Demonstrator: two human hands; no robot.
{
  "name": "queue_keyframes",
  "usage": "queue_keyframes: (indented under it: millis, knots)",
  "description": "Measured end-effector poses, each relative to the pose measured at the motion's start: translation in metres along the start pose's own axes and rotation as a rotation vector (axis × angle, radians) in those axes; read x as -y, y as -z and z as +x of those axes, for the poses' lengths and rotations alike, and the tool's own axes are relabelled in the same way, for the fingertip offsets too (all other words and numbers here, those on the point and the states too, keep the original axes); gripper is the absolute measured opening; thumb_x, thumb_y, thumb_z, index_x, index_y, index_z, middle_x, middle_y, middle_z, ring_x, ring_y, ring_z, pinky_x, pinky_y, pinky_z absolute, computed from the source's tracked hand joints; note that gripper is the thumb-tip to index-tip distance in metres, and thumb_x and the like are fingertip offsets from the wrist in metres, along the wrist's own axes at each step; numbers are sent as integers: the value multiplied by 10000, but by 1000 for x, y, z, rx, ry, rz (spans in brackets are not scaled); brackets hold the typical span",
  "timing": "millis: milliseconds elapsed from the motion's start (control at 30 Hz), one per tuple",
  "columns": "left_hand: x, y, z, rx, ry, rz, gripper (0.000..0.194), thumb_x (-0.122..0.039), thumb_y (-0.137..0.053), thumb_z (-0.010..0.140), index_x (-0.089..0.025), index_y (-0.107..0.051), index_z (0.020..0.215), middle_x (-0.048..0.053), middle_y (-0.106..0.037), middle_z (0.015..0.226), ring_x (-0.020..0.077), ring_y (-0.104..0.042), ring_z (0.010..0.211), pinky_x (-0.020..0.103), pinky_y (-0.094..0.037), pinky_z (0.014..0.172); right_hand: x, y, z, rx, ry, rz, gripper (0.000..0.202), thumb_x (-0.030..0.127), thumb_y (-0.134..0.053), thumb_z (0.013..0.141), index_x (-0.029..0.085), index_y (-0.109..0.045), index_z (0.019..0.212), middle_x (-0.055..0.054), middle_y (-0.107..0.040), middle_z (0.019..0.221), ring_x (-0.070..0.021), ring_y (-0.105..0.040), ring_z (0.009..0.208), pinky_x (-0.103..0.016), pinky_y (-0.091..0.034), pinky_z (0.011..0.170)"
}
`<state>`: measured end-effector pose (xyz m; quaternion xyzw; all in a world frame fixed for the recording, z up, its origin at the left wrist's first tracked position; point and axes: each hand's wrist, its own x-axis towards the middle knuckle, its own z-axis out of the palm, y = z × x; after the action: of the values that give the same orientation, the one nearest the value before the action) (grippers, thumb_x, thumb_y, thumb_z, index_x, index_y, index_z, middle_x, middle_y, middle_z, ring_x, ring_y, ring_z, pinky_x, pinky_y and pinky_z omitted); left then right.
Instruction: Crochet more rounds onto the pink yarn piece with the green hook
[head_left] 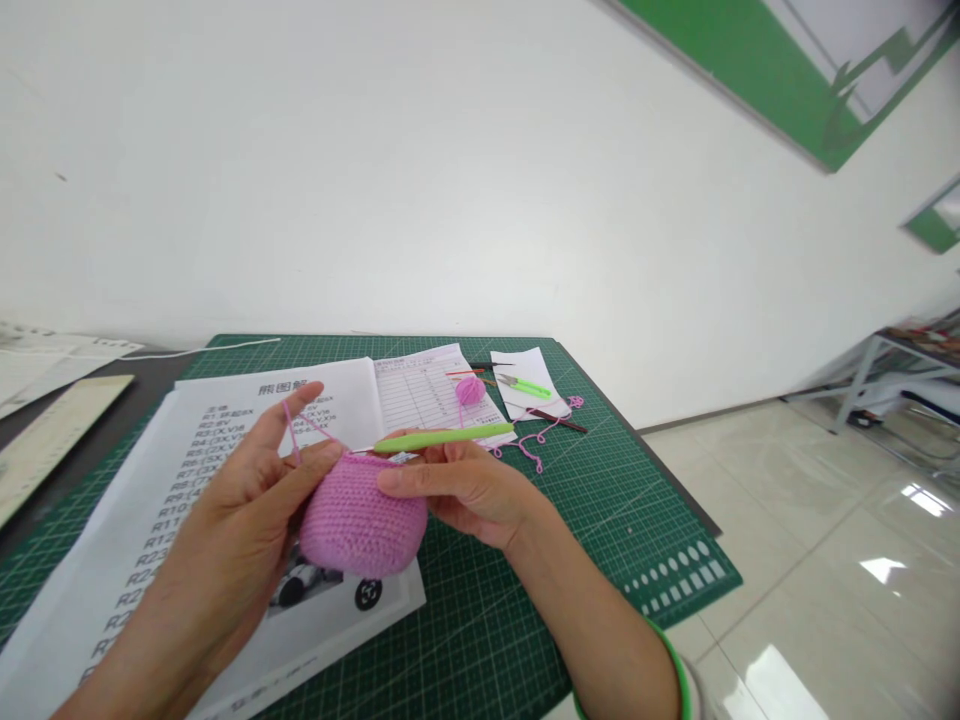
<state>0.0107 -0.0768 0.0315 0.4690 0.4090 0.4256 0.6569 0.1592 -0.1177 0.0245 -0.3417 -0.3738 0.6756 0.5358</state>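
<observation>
Large Chinese characters, 熊图解, head the white printed pattern sheet (pixel 247 410) on the green gridded cutting mat (pixel 495 590); below run coded rows such as "R2:6V", "R3:(X,V)6" and "R4:(3X,V)", partly hidden by the left hand (pixel 247 500). The smaller white sheet with a ruled table (pixel 420 395) beside it carries print too small to read. The rounded pink crocheted piece (pixel 364 515) is held above the pattern sheet, between the hands. The left hand's grip is clamped on its upper left edge, thumb near the rim, with pink yarn looped over the raised index finger. The right hand (pixel 465 490) has its thumb on the piece's upper right side and holds the light-green-handled crochet hook (pixel 442 438), whose metal tip meets the rim near the left thumb.
</observation>
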Motion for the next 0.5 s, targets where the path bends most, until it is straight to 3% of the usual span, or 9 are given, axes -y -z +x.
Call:
queue_keyframes:
  millis: [300,500]
  knots:
    - [-1,1,-2,21,16,-23,666,-239,-738,669,-380,-530,1286,-15,-739,768,209,-690,673,188,-559,526,0,2,1,33,-33,-15,640,299,-844,498,243,-629,1098,-16,-696,1076,-187,-620,1033,-388,-418,1018]
    - [-4,1,-2,27,52,-35,674,-246,-761,665,-382,-527,1283,-33,-744,674,188,-673,565,188,-528,463,1,2,2,59,-55,-41,605,322,-855,463,224,-660,1027,-17,-707,1014,-191,-618,1009,-380,-444,973]
